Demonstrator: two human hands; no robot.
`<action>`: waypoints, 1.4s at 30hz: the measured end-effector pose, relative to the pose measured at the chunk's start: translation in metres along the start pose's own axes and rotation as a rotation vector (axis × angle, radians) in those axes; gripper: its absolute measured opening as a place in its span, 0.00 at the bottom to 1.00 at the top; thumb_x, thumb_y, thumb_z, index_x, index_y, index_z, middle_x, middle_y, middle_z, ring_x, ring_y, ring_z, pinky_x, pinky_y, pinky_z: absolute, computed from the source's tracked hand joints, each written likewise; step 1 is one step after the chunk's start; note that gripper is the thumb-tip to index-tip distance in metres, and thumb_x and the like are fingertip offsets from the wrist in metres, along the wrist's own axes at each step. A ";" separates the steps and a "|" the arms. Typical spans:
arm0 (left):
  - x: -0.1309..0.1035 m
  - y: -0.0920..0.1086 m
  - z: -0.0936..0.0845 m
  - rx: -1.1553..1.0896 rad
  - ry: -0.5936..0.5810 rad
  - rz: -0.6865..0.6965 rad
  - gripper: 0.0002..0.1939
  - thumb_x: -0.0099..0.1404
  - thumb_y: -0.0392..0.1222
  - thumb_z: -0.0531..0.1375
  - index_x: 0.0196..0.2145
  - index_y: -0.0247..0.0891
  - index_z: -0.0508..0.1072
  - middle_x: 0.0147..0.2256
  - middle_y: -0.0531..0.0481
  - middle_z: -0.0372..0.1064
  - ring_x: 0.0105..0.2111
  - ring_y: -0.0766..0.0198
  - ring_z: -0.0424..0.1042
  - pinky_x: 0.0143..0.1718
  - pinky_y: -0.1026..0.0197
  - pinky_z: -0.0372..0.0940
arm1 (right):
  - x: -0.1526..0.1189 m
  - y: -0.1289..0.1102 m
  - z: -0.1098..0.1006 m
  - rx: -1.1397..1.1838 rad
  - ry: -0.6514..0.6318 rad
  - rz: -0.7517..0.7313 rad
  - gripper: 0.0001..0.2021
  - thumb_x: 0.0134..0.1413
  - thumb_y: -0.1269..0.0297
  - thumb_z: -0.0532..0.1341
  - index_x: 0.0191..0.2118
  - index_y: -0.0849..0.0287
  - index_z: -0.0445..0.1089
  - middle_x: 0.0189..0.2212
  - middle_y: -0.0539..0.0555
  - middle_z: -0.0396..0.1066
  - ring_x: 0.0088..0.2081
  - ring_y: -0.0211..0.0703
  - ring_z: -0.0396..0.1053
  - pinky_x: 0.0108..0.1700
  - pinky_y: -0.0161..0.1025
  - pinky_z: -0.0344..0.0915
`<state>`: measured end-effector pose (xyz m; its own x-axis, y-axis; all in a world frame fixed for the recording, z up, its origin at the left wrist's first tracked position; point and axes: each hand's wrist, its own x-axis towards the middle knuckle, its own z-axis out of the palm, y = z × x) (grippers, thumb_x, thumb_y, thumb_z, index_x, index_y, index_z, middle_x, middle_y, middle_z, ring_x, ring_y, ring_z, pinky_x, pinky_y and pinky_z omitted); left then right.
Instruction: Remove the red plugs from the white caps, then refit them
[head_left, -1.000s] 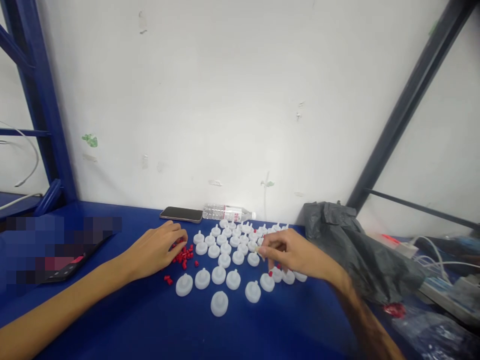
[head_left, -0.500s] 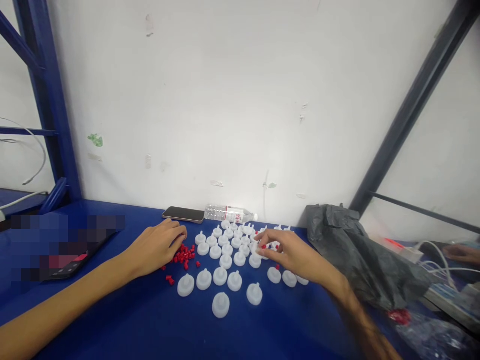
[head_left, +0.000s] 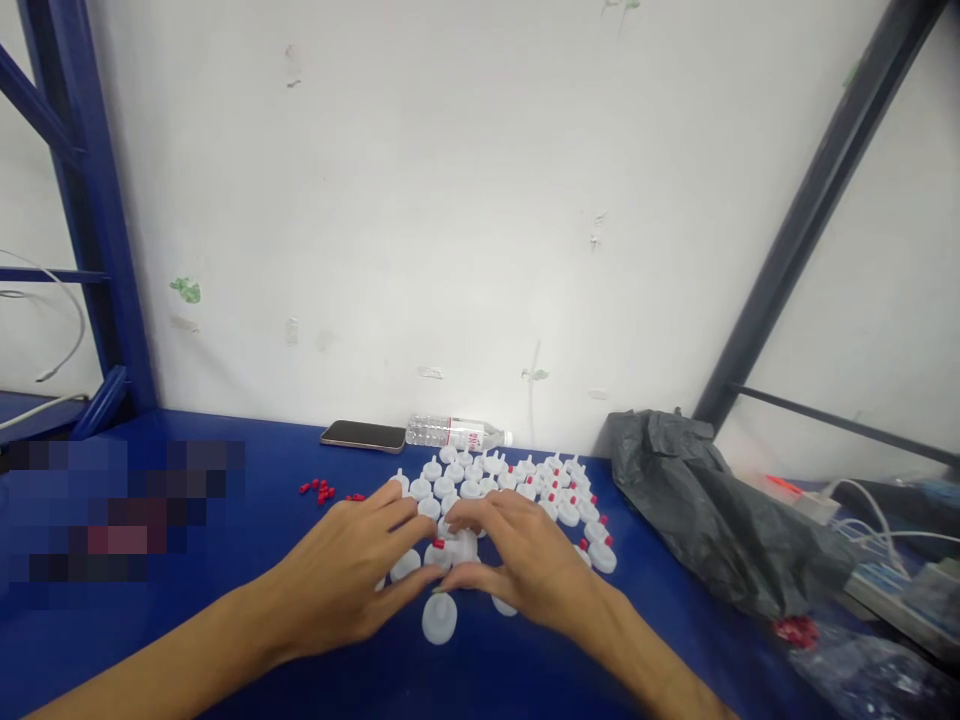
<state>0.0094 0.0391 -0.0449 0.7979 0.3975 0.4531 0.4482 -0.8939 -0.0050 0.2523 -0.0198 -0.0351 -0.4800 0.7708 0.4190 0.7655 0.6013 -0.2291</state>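
My left hand (head_left: 360, 565) and my right hand (head_left: 525, 560) meet over the blue table. Between the left thumb and fingers is a small red cap (head_left: 439, 543), at the tip of a white spouted lid. That white spouted lid (head_left: 465, 547) lies on its side in my right hand's curled fingers. Many more white lids (head_left: 568, 513) stand spout-up behind and around the hands; several on the right carry red caps on their spouts. One lone white lid (head_left: 439, 619) sits in front. Loose red caps (head_left: 321, 490) lie behind my left hand, which partly hides the pile.
A phone (head_left: 363, 436) and a clear plastic bottle (head_left: 457, 432) lie along the wall. On the right, a dark grey plastic bag (head_left: 697, 510) rests near white cables and a clear bag (head_left: 877, 675). A blue metal frame (head_left: 112, 200) rises at left.
My left hand has moved right from the red caps with one in its fingers. My right hand has come left and nearer with a white lid. The two hands now meet.
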 end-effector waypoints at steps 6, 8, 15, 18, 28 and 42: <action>-0.002 0.001 0.010 0.077 -0.066 0.161 0.10 0.72 0.38 0.49 0.37 0.49 0.68 0.36 0.44 0.71 0.35 0.49 0.67 0.26 0.46 0.59 | 0.000 -0.007 0.007 0.092 -0.023 0.001 0.22 0.62 0.46 0.66 0.59 0.45 0.68 0.48 0.50 0.77 0.47 0.49 0.75 0.54 0.44 0.71; -0.003 0.001 0.007 -0.026 -0.050 0.123 0.10 0.72 0.38 0.47 0.34 0.47 0.65 0.35 0.46 0.71 0.34 0.51 0.67 0.27 0.48 0.59 | -0.001 0.000 0.005 0.068 -0.005 -0.023 0.20 0.66 0.50 0.63 0.60 0.45 0.68 0.48 0.51 0.78 0.48 0.50 0.75 0.54 0.44 0.71; 0.001 -0.034 -0.019 -0.091 0.050 -0.370 0.22 0.78 0.50 0.40 0.29 0.43 0.60 0.29 0.52 0.64 0.31 0.58 0.64 0.35 0.52 0.59 | -0.004 0.039 -0.033 -0.016 0.167 0.215 0.12 0.66 0.50 0.62 0.46 0.51 0.75 0.43 0.55 0.78 0.46 0.52 0.75 0.52 0.48 0.69; 0.001 -0.054 -0.019 0.000 0.002 -0.382 0.19 0.77 0.50 0.43 0.33 0.42 0.66 0.34 0.49 0.70 0.40 0.53 0.67 0.38 0.53 0.60 | -0.005 0.043 -0.049 0.045 0.076 0.255 0.10 0.65 0.52 0.63 0.42 0.53 0.74 0.47 0.53 0.76 0.48 0.51 0.73 0.54 0.47 0.67; -0.003 -0.069 -0.007 -0.024 -0.114 -0.510 0.09 0.70 0.40 0.48 0.39 0.42 0.68 0.41 0.48 0.71 0.42 0.55 0.70 0.38 0.55 0.61 | -0.009 0.041 -0.062 0.258 -0.290 0.398 0.11 0.53 0.53 0.72 0.33 0.54 0.79 0.32 0.50 0.77 0.36 0.43 0.73 0.40 0.37 0.66; -0.007 -0.081 0.003 0.021 -0.154 -0.554 0.15 0.70 0.43 0.49 0.35 0.41 0.74 0.39 0.43 0.75 0.42 0.50 0.74 0.38 0.53 0.63 | -0.025 0.072 -0.070 0.106 -0.396 0.601 0.22 0.43 0.52 0.75 0.44 0.57 0.81 0.38 0.55 0.79 0.39 0.48 0.75 0.42 0.38 0.67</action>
<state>-0.0314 0.1089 -0.0506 0.4901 0.8326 0.2580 0.8230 -0.5395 0.1777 0.3494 -0.0098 -0.0008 -0.1245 0.9807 -0.1509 0.9096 0.0521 -0.4122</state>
